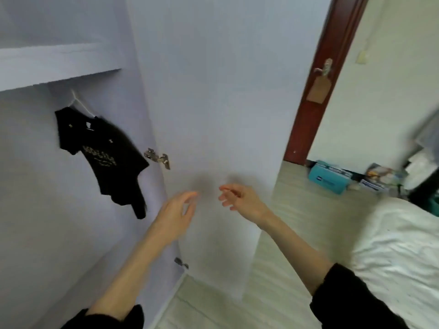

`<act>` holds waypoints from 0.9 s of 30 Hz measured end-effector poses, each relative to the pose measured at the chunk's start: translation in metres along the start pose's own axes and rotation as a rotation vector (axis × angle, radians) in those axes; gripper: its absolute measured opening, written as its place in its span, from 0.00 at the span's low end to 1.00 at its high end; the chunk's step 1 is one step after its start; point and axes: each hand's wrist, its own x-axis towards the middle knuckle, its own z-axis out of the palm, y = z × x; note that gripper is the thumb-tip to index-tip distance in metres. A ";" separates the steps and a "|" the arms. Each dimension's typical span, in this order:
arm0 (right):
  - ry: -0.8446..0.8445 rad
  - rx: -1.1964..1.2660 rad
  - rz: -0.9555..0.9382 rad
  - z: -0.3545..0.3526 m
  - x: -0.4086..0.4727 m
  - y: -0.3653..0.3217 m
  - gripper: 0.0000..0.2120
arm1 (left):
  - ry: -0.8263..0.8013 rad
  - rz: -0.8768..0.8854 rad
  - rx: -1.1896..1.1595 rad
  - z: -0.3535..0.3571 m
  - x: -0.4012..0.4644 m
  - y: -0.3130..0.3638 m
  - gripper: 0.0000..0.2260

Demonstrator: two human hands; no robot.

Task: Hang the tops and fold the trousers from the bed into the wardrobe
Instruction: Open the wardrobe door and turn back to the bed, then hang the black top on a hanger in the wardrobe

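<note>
Standing at the open wardrobe (71, 210), I see one black top (102, 155) already on a white hanger (80, 104) under the shelf (59, 67), at about ten o'clock from my hands. Its hem is tilted, so it may be swinging; the blur keeps me from saying more. A hinge (158, 157) sits just beside it on the open wardrobe door (213, 103).

My left hand (177, 211) hangs in front of that door, fingers loosely spread and holding nothing. My right hand (240, 201), at three o'clock from the left and near it, is likewise empty, fingers relaxed and slightly curled. Neither touches the door, as far as I can tell.

At four o'clock lies the bed (392, 245), with white rumpled bedding; I can make out no tops or trousers on the part in view. Beyond it, at two o'clock, boxes (330, 178) sit on the floor by the room door frame (320, 91).

I judge I am between garments: one top hung, more to fetch. The next move calls for turning right to the bed and picking up another piece.
</note>
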 end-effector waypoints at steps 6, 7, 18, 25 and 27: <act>0.311 0.056 0.223 -0.106 -0.134 0.093 0.13 | -0.247 0.212 -0.164 0.123 -0.018 0.101 0.11; 0.343 0.089 0.239 -0.116 -0.152 0.101 0.13 | -0.278 0.239 -0.162 0.137 -0.021 0.114 0.11; 0.889 0.304 0.573 -0.268 -0.476 0.246 0.08 | -0.876 0.598 -0.220 0.388 -0.161 0.361 0.12; 1.201 0.364 0.796 -0.301 -0.647 0.311 0.09 | -1.207 0.816 -0.165 0.516 -0.265 0.480 0.13; 1.257 0.369 0.866 -0.305 -0.678 0.326 0.10 | -1.274 0.858 -0.143 0.547 -0.288 0.498 0.13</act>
